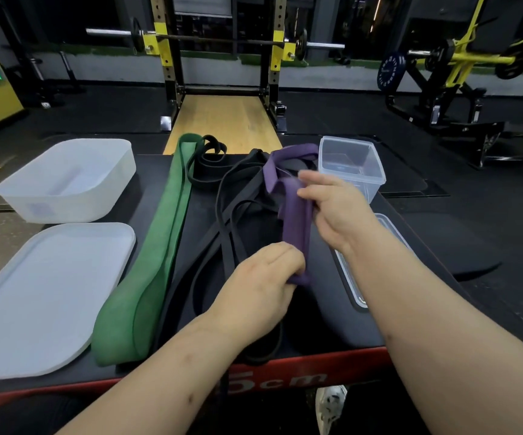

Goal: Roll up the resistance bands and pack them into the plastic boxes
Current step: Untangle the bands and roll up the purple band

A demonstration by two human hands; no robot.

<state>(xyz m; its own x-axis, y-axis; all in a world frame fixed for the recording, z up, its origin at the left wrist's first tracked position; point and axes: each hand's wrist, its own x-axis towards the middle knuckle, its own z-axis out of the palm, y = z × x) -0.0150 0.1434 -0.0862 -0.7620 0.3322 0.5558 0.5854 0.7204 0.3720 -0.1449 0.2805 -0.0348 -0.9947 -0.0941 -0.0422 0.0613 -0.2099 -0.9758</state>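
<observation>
Purple band pinched at near fold by left hand, gripped higher by right hand — looks soft, floppy, springy; best rolled from near end — tightly

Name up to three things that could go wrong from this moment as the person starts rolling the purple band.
1. The purple band, held by the left hand and right hand, lies over the black bands; rolling may drag one in or tangle them.
2. Its far end rests beside the small clear box near the platform's edge; a tug might knock the box off.
3. The left hand's fingers pinch only the near end, so the first turns may spring loose.
</observation>
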